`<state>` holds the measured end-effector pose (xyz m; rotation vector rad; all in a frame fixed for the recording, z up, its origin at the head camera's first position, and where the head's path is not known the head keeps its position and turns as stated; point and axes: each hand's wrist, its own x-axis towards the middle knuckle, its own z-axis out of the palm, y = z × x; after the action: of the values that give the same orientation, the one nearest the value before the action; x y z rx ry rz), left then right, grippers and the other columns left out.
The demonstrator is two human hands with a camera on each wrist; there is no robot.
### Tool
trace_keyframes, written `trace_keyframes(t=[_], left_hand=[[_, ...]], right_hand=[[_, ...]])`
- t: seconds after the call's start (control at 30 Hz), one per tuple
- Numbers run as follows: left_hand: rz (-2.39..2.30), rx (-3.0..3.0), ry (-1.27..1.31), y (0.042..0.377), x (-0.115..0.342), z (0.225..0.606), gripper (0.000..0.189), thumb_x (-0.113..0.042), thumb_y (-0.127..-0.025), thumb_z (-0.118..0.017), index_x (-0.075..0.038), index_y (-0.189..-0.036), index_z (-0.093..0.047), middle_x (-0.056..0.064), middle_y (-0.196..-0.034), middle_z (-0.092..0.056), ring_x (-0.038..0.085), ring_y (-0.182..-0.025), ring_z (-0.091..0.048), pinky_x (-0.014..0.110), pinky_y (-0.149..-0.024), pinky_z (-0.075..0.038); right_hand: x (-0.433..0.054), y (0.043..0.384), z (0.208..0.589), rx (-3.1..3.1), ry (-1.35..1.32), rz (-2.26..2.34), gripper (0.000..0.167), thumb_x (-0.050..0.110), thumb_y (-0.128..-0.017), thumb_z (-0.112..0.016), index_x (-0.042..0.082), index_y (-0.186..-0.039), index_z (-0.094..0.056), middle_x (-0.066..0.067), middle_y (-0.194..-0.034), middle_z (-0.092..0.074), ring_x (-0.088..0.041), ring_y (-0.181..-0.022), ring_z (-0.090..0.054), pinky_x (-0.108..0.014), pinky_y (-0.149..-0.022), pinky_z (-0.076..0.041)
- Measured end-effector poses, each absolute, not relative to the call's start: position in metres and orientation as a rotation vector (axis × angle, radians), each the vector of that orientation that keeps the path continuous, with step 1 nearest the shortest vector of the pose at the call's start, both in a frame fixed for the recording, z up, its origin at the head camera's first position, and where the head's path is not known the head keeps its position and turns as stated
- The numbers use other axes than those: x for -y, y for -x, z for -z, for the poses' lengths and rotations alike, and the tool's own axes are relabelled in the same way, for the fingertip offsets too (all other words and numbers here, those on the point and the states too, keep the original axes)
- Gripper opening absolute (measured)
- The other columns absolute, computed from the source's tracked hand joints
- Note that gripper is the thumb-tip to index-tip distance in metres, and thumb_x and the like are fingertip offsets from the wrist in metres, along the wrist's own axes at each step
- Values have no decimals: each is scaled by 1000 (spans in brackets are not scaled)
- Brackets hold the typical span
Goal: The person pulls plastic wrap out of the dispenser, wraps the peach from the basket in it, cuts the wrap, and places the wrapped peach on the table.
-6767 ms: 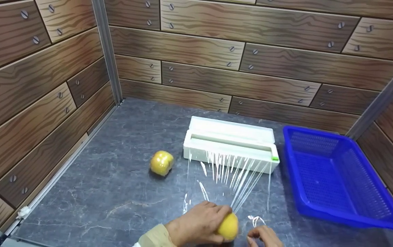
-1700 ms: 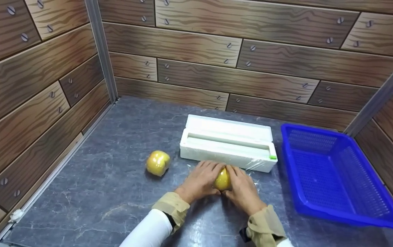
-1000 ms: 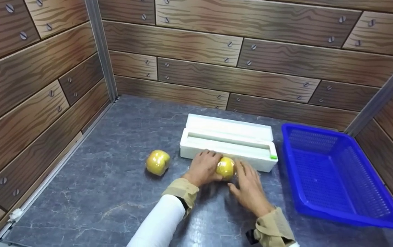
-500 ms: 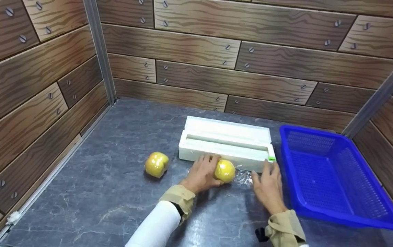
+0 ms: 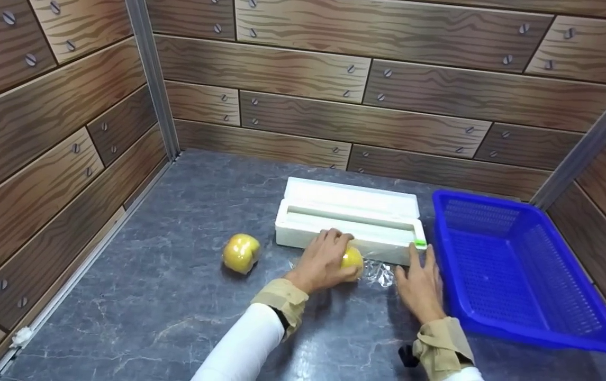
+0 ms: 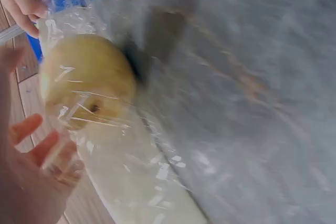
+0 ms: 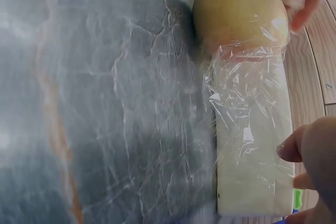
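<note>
Close over a yellow apple [image 5: 353, 263] is my left hand [image 5: 324, 262], loosely bent and covering part of it in the head view. In the left wrist view its relaxed fingers [image 6: 44, 148] show beside the film-covered apple [image 6: 89, 80], not closed round it. Clear cling film [image 5: 379, 272] lies crinkled between the apple and my right hand [image 5: 420, 286]. That hand is spread at the right end of a white cling film dispenser [image 5: 350, 222], fingertips near its green slider [image 5: 419, 243]. Film also runs over the dispenser's face [image 7: 252, 145] in the right wrist view.
Another apple [image 5: 241, 254], glossy with film, sits on the dark marbled table [image 5: 175, 296] to the left. A blue plastic basket [image 5: 519, 275] stands at the right. The dispenser's lid [image 5: 353, 196] is raised toward the wood-patterned back wall [image 5: 303, 106].
Both hands and the apple moved forward to the dispenser as its stretched film shortened. My right hand then left the apple and shifted right; my left hand moved further over it.
</note>
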<state>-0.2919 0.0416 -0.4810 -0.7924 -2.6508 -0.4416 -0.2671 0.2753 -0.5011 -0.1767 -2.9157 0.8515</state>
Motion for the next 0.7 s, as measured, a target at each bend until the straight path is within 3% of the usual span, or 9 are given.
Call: trace_keyframes(t=[0.13,0.27,0.43,0.53,0.7], left_hand=[[413,2628,845,298,-69,465,40,-31,-103,-62,-11,-137,-62,11,-133,-67,26,-122,-64,38,-109,-53],[258,2646,937,302,-105,451,38,-21,-102,-63,-13,-139,-61,7,-139,-66,23,-131,-62,36,-114,-51],[5,2614,993,305,-145,449,41,-23,-97,-70,-19,-138,-64,0,-141,-65,18,-131,-61,31,-109,-53],[-94,2614,962,305,-164,451,34,-26,-103,-62,-26,-136,-66,-4,-141,-65,15,-130,-61,29,-107,-52],[-248,2655,875,301,-188,450,38,-32,-108,-48,-38,-142,-64,-11,-141,-65,10,-134,-57,27,-107,-48]], right_hand=[[-280,265,503,2887,148,-783,74,19,-101,-53,5,-167,-23,-34,-173,-1,-61,-154,-23,-71,-124,-26],[-283,263,505,2847,125,-728,71,13,-99,-56,4,-165,-30,-35,-172,-8,-60,-152,-27,-73,-119,-33],[-284,260,510,2739,30,-610,63,8,-96,-61,-1,-156,-44,-40,-165,-27,-62,-140,-43,-74,-104,-45],[-283,258,512,2709,3,-576,60,9,-96,-62,-4,-153,-47,-40,-162,-31,-62,-136,-48,-74,-99,-48],[-282,253,511,2787,66,-570,64,12,-96,-62,-10,-153,-44,-34,-167,-27,-58,-138,-47,-70,-102,-49]])
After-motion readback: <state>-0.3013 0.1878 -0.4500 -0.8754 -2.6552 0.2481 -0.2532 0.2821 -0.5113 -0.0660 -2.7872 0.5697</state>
